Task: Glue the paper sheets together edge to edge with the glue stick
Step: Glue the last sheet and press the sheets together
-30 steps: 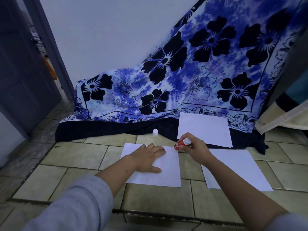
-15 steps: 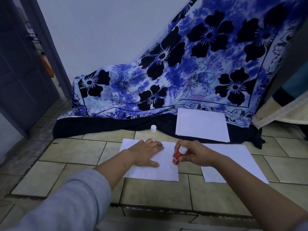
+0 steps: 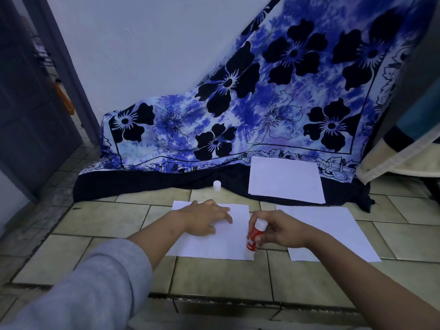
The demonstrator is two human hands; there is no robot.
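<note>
Left hand [image 3: 204, 221] flat, fingers spread, pinning smooth white sheet [image 3: 212, 244] on glazed floor tiles [image 3: 100, 220]. Right hand [image 3: 283, 231] pinches red glue stick [image 3: 254, 236], tip down at sheet's right edge. Second sheet [image 3: 342, 229] just beside, narrow gap between.

Both arms reach forward from the bottom of the view, the left in a grey sleeve pushed up to the forearm, the right forearm bare. The left hand [image 3: 204, 220] lies flat, palm down, fingers together and pointing right, thumb tucked toward the body. The right hand [image 3: 283, 231] is curled, fingers and thumb pinched closed, knuckles up, wrist nearly level
</note>
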